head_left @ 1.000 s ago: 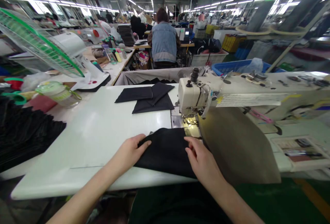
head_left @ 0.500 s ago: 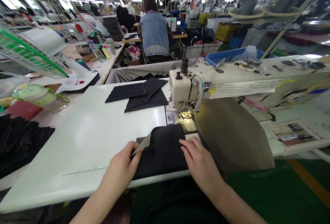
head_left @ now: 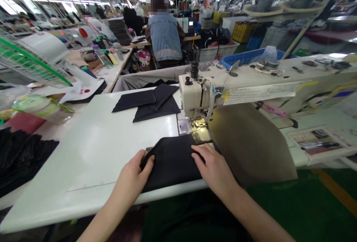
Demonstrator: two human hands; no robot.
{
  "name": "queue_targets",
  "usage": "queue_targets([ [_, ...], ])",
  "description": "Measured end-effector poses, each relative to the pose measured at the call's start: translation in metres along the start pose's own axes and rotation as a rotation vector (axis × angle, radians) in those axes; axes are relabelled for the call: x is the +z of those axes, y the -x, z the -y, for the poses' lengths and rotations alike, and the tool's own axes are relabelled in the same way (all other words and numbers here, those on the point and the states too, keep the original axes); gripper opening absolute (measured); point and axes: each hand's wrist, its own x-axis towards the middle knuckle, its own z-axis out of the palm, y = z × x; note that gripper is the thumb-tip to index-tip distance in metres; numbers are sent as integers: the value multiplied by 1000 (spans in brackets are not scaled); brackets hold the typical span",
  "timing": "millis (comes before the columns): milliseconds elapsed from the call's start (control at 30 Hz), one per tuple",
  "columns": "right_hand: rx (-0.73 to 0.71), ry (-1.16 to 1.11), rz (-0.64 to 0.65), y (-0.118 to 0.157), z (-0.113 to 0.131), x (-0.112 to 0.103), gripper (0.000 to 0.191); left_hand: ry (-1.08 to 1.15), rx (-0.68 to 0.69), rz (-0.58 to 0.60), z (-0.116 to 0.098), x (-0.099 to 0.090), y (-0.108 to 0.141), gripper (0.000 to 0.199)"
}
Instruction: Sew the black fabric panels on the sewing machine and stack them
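Observation:
A dark piece of fabric [head_left: 174, 162] lies near the front edge of the white sewing table, just before the needle area of a sewing machine [head_left: 198, 97]. Its left edge is lifted and curled, pinched between the thumb and fingers of my left hand [head_left: 138, 169]. On the right edge of the same piece rests my right hand [head_left: 213, 164], its thumb and forefinger a little apart and the fingertips touching the cloth. Farther back, left of the machine head, several sewn dark pieces [head_left: 156, 100] overlap on the table.
The white tabletop [head_left: 111, 141] stretches to my left. A brown board [head_left: 251, 145] lies under the machine arm. At the left are a fan [head_left: 33, 60], a lidded cup [head_left: 44, 106] and stacked dark fabric [head_left: 25, 156]. A person in a denim vest [head_left: 164, 35] sits ahead.
The lifted left flap of the fabric has been lowered, so its pale underside no longer shows. My right hand's fingers have shifted slightly onto the fabric. The view has moved a little.

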Motion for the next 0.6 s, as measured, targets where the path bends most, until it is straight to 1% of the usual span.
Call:
queue_targets([
  [100, -6, -13, -1, -2, 2, -2, 27, -13, -20, 15, 2, -1, 0, 31],
  [333, 13, -3, 22, 4, 4, -6, 30, -47, 27, 18, 1, 0, 1, 26],
  [600, 5, 3, 11, 6, 3, -4, 32, -80, 21, 41, 1, 2, 1, 24],
])
